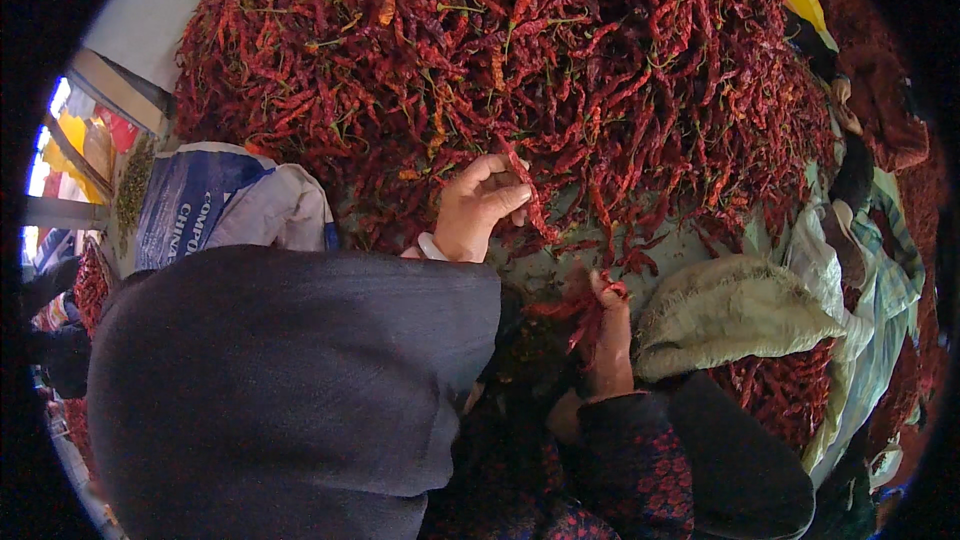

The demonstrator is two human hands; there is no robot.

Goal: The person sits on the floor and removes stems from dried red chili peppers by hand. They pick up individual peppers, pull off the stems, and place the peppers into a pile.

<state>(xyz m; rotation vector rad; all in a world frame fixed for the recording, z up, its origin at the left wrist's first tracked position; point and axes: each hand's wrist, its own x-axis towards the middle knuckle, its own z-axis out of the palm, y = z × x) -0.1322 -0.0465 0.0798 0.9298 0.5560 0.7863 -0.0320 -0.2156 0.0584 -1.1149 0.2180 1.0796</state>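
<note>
Printed sack (215, 202) at left of frame, beside dark cloth (290, 390) filling the lower left. Left hand (478, 210) at centre, fingers pinched on one dried red chili (528, 195) at the foot of the big chili heap (520, 60). Right hand (607, 335) just lower right, closed around a bunch of chilies (580, 312). Pale burlap sack (730, 315) at right.

Deep red chillies, dark cloth, pale sacking

The dried chilli heap (520, 70) is glowing dark red with green stems and a few orange pods; the shawl (290, 390) is showing plain charcoal grey, the sleeve (640, 460) black with small red flowers, the sack (730, 310) pale beige, the bag (200, 205) blue and white.
</note>
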